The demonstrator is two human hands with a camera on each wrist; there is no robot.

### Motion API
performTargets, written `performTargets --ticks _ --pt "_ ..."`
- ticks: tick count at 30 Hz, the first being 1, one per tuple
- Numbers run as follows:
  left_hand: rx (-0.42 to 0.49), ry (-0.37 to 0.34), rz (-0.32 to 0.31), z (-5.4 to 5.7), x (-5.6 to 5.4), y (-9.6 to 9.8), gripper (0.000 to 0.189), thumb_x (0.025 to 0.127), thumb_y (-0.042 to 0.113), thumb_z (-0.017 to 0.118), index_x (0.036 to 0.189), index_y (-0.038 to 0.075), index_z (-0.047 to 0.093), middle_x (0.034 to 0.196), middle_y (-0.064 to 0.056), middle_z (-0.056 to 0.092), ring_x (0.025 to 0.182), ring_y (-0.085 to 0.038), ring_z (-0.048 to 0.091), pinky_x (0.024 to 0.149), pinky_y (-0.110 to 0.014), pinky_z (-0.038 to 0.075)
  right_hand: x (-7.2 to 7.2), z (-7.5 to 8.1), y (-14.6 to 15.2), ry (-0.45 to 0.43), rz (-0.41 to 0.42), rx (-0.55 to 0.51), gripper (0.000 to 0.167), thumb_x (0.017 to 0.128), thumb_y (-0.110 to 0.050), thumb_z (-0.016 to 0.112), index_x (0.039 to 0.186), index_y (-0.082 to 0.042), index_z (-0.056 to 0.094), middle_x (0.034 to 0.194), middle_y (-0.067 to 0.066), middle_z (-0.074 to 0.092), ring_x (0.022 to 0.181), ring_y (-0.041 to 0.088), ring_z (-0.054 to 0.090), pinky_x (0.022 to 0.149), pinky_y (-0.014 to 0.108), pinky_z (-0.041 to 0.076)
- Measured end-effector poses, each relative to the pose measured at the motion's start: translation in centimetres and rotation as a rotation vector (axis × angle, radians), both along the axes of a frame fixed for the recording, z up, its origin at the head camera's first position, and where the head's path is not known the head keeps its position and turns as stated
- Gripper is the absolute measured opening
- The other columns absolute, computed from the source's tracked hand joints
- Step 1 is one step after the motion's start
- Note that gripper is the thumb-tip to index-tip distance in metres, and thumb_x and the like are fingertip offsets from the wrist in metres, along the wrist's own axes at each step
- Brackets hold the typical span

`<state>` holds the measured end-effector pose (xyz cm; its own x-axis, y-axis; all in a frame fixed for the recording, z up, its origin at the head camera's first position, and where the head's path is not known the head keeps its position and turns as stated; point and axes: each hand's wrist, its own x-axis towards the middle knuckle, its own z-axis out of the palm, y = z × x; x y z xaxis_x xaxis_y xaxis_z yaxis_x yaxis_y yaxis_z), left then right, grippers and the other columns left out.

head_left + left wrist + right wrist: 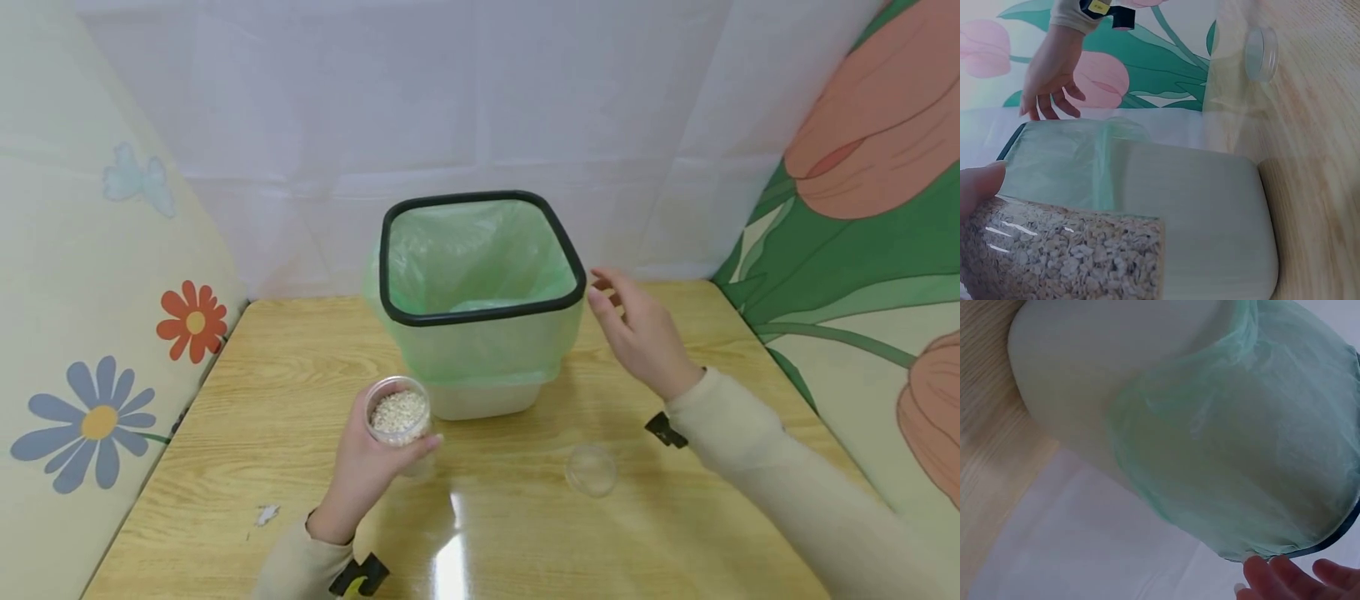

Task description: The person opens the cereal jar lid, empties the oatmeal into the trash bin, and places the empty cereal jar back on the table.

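Observation:
My left hand point(367, 467) grips a clear plastic jar point(398, 410) of rolled oats, its open top facing up, held in front of the trash bin's left side. In the left wrist view the oats point(1066, 256) show through the jar's wall, with my thumb at its upper end. The white trash bin point(487, 402) has a black rim point(480, 317) and a green liner bag point(487, 350) folded over its outside. My right hand point(641, 333) is at the bin's right rim, fingers loosely bent. In the right wrist view its fingertips point(1260, 569) are right at the liner's edge.
A clear round lid point(591, 470) lies on the wood-grain table point(300, 358), right of the bin's front. A small white scrap point(267, 515) is at the table's left. Behind the bin hangs a white cloth point(315, 125), with flower-patterned panels point(75, 250) at both sides.

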<state>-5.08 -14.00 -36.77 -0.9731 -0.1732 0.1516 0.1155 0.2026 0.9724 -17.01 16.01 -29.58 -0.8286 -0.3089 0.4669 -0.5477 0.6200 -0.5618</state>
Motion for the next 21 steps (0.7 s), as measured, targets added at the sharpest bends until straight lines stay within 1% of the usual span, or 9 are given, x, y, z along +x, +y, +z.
performTargets --ticks 3,6,10,15,19,21 --pt "-0.006 0.005 0.009 0.5 -0.1 -0.2 0.079 0.062 -0.004 0.088 0.13 -0.001 0.047 0.126 -0.012 0.055 0.117 -0.022 0.048 0.102 -0.038 0.036 -0.6 0.6 -0.3 -0.049 0.008 0.0 0.05 0.106 -0.029 0.038 0.139 0.008 0.043 0.126 0.029 0.053 0.105 0.041 0.054 0.085 0.055 0.045" --pt "-0.022 0.007 0.018 1.0 -0.2 -0.5 0.079 0.063 -0.003 0.087 0.13 -0.001 0.046 0.127 -0.012 0.054 0.117 -0.024 0.047 0.102 -0.04 0.036 -1.2 1.2 -0.6 -0.103 0.008 0.006 0.053 0.106 -0.032 0.037 0.141 0.007 0.041 0.126 0.027 0.053 0.108 0.04 0.052 0.089 0.055 0.043" --pt "-0.066 0.016 0.028 1.7 -0.3 -1.0 0.078 0.064 -0.001 0.087 0.13 -0.001 0.045 0.128 -0.013 0.053 0.119 -0.026 0.046 0.102 -0.043 0.035 -2.1 1.9 -1.1 -0.167 0.0 0.01 0.053 0.106 -0.034 0.036 0.142 0.005 0.041 0.123 0.026 0.053 0.104 0.038 0.053 0.086 0.053 0.044" --pt "-0.094 0.012 0.047 2.5 -0.5 -1.6 0.077 0.065 -0.002 0.087 0.13 -0.001 0.046 0.127 -0.013 0.053 0.117 -0.023 0.046 0.1 -0.039 0.035 -3.0 2.9 -1.7 -0.241 -0.009 0.023 0.055 0.106 -0.034 0.035 0.144 0.004 0.038 0.12 0.024 0.054 0.099 0.036 0.054 0.083 0.05 0.045" --pt "-0.107 0.022 0.055 3.4 -0.8 -2.1 0.074 0.067 -0.002 0.086 0.13 -0.002 0.046 0.127 -0.014 0.053 0.117 -0.023 0.046 0.1 -0.039 0.036 -3.9 3.7 -2.2 -0.321 -0.022 0.064 0.055 0.105 -0.034 0.037 0.146 0.003 0.034 0.121 0.024 0.053 0.101 0.035 0.053 0.082 0.049 0.045" --pt "-0.114 0.028 0.056 3.9 -1.0 -2.4 0.074 0.067 -0.002 0.085 0.13 -0.002 0.046 0.128 -0.014 0.052 0.118 -0.023 0.046 0.1 -0.038 0.035 -4.4 4.2 -2.4 -0.359 -0.028 0.108 0.055 0.104 -0.031 0.04 0.148 0.003 0.032 0.124 0.026 0.052 0.104 0.036 0.052 0.083 0.051 0.045"
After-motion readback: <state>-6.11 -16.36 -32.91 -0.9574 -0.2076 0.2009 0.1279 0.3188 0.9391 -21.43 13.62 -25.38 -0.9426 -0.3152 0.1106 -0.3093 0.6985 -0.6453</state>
